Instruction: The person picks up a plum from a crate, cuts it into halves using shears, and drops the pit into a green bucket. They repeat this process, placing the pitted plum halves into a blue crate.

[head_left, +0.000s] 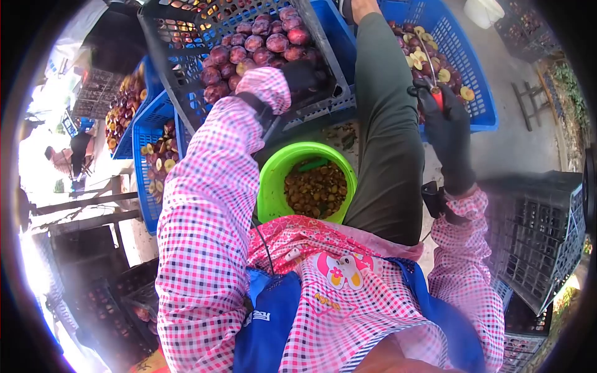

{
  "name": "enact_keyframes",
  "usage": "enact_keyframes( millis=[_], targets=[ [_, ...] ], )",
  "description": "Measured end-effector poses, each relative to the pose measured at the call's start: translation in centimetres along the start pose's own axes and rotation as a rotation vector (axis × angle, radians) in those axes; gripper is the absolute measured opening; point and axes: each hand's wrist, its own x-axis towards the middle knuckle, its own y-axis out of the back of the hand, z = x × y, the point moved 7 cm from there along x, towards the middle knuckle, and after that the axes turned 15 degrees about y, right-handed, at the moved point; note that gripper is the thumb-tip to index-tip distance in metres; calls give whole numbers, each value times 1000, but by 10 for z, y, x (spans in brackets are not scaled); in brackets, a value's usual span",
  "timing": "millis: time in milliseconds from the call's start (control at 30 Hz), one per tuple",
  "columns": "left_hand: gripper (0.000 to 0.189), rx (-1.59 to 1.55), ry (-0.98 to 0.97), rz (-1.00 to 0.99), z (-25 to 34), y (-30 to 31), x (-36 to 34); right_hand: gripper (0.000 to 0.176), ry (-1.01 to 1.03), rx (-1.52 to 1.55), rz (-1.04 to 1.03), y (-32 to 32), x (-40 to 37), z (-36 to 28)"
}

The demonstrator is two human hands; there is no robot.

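Note:
My left hand (305,77), in a black glove, reaches into a black plastic crate (177,93) among whole purple-red plums (254,43). Its fingers blur into the dark corner of the crate, so I cannot tell whether they hold a plum. In my right hand (449,127), also gloved in black, is a red-handled knife (437,97) with a long, thin blade pointing away from me. That blade lies over a blue basket (482,102) of cut plums (443,75). Between my legs stands a bright green bucket (271,180), holding small brown plum stones (315,191) and a green object.
More blue baskets (145,186) with cut plums stand at the left. Stacked black crates (528,230) rise close to my right arm. A white bucket (484,11) sits at the far right, and a person (79,152) shows in the left background.

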Motion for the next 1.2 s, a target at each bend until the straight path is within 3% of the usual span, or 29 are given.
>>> enact_keyframes(
  millis=[67,133,200,233,300,333,400,433,467,533,567,600,667,733,767,833,967,1200],
  targets=[
    [31,-849,436,-192,26,50,-37,23,-32,43,-27,-8,-5,-7],
    [36,-1566,649,-141,62,73,-85,25,-60,89,-60,-22,-13,-19],
    [37,-1732,640,-73,63,65,-114,32,-158,230,-99,-47,-23,-28],
    [37,-1735,650,-61,71,59,-134,32,-157,239,-110,-57,-27,-36],
    [40,-1646,439,-40,113,63,-166,38,185,35,-155,-71,-32,-71],
    [47,-1609,264,-5,122,54,-171,38,178,41,-171,-79,-39,-67],
    [50,-2025,530,-103,141,20,-179,42,216,138,-308,-102,-53,-60],
    [51,-2070,450,-24,141,4,-186,39,94,137,-368,-106,-59,-56],
    [51,-2080,452,-15,146,-9,-188,39,95,137,-381,-109,-63,-54],
    [52,-1414,548,618,135,0,-209,37,-250,259,-435,-124,-82,-24],
    [50,-1623,532,537,133,-10,-210,37,-249,260,-448,-131,-88,-20],
    [50,-1627,541,549,130,-11,-215,33,-201,276,-386,-133,-89,-18],
    [50,-2097,466,331,134,-21,-217,30,-149,295,-340,-134,-88,-26],
    [49,-2157,445,349,133,-28,-222,23,60,198,-326,-126,-84,-47],
    [49,-2217,417,349,134,-28,-221,23,63,200,-333,-123,-84,-53],
    [49,-2191,398,382,138,-24,-220,18,194,79,-488,-123,-88,-71],
    [52,-2010,325,355,139,-22,-218,17,188,106,-487,-124,-91,-68],
    [50,-1892,397,371,136,-22,-219,19,188,62,-529,-126,-92,-61]
  ],
)
